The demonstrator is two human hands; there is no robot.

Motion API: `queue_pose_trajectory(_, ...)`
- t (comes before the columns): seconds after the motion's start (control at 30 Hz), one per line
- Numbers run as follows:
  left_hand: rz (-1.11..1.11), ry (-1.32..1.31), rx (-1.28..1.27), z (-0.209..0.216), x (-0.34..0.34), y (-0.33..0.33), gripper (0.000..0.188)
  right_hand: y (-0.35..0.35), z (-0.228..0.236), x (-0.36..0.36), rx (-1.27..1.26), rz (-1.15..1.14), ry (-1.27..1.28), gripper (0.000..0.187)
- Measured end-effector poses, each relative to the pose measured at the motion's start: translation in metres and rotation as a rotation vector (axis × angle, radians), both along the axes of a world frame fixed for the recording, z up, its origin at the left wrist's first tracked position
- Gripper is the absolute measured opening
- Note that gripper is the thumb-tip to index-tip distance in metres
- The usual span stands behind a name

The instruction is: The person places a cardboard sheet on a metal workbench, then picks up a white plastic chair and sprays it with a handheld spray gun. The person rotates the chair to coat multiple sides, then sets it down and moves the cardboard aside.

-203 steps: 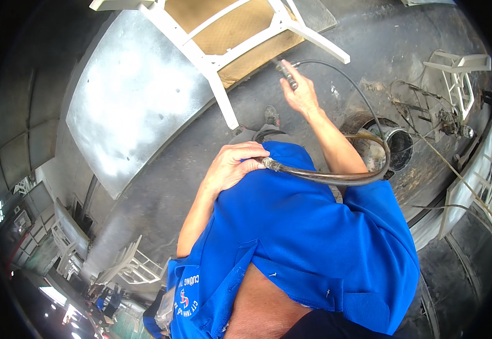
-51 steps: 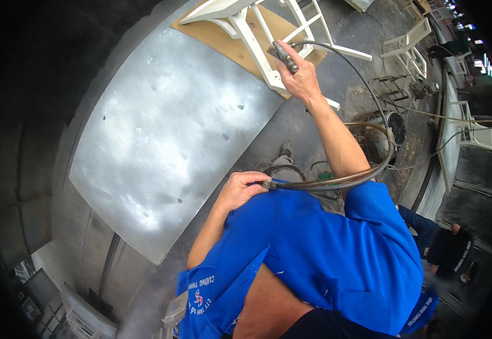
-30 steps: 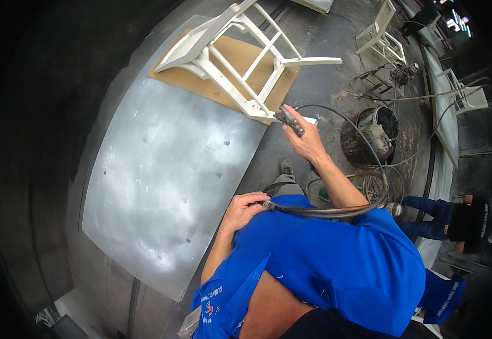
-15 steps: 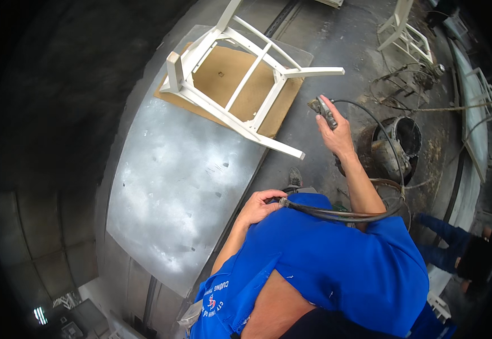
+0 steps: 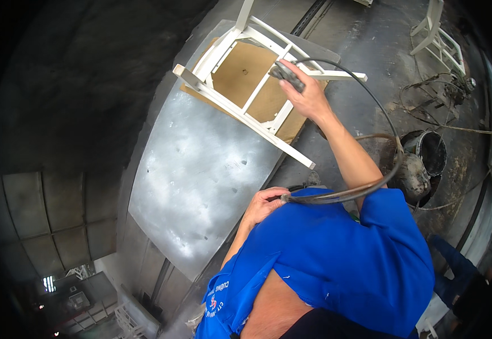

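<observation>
My right hand (image 5: 309, 97) is closed round a spray gun (image 5: 289, 77), held above the far right part of a white chair frame (image 5: 219, 100). From the gun a dark hose (image 5: 380, 103) arcs over my right forearm and back toward my waist. There my left hand (image 5: 260, 208) pinches the gathered hose loops in front of my blue shirt. The chair frame has no seat and lies with its legs sticking out, on a brown cardboard sheet (image 5: 239, 72). Under the cardboard is a large grey board (image 5: 198, 175) with whitish paint haze.
Paint-stained buckets (image 5: 430, 151) stand on the floor at my right, near a machine with tangled hoses (image 5: 455, 85). Another white chair (image 5: 439, 42) is at the far right. A person's dark-clothed leg (image 5: 455, 265) shows at lower right. A dark wall (image 5: 76, 85) rises on the left.
My right hand has moved left and away from me with the spray gun, from beside the chair frame to over it. The view has shifted slightly. My left hand keeps its hold.
</observation>
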State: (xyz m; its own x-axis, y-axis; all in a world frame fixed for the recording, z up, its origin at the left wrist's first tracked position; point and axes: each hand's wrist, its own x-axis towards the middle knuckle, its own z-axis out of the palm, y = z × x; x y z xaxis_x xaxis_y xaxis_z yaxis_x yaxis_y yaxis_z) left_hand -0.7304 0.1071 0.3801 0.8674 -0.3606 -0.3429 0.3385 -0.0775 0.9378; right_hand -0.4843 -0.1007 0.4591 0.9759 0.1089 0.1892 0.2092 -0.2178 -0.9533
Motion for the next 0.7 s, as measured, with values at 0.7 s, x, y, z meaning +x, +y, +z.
queue_pose_trajectory(0.7, 0.202, 0.103, -0.027, 0.008, -0.027, -0.007, 0.020, 0.003, -0.005, 0.028, -0.051, -0.154, -0.141, 0.053)
